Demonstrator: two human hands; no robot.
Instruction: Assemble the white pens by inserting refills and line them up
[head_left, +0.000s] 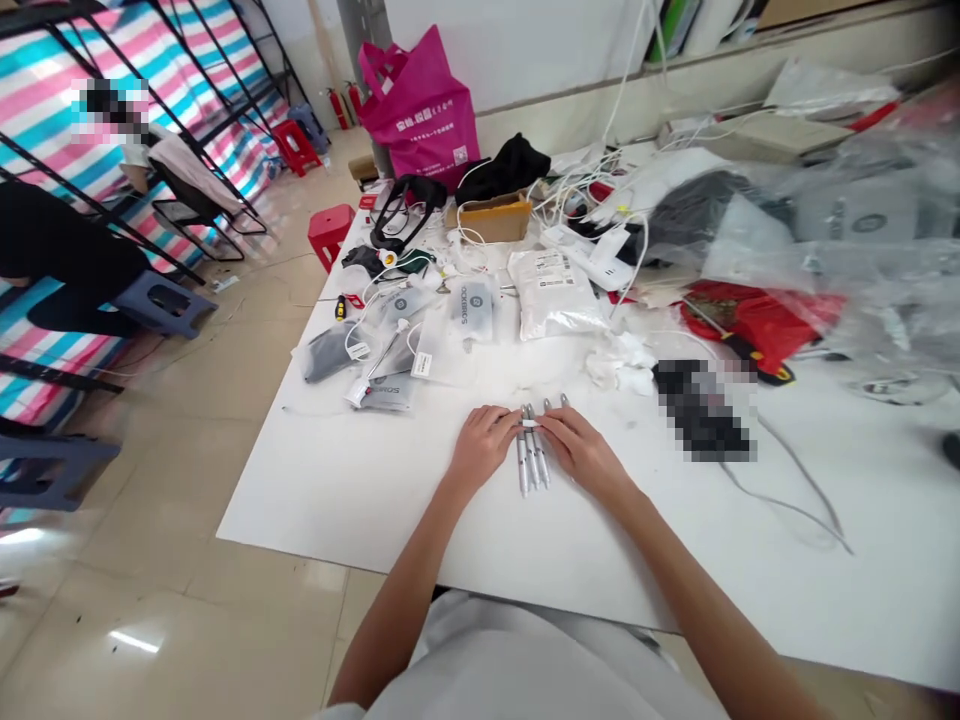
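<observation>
Several slim silver pens (533, 472) lie side by side on the white table, pointing away from me. Across their upper part sits a small white strip (529, 423), between my fingertips. My left hand (480, 445) is closed at the strip's left end, its fingers bent over the leftmost pen. From the other side my right hand (583, 452) pinches the strip's right end, fingers resting over the pens on that side. The undersides of both hands and the thumbs are mostly hidden.
Clear packets (386, 390) lie left on the table (300, 500). Behind are a white plastic packet (555, 295), a cardboard box (491, 218), a pink bag (427, 110) and tangled white cables. To the right are a red cloth (765, 325), plastic bags and a grey cable (787, 505).
</observation>
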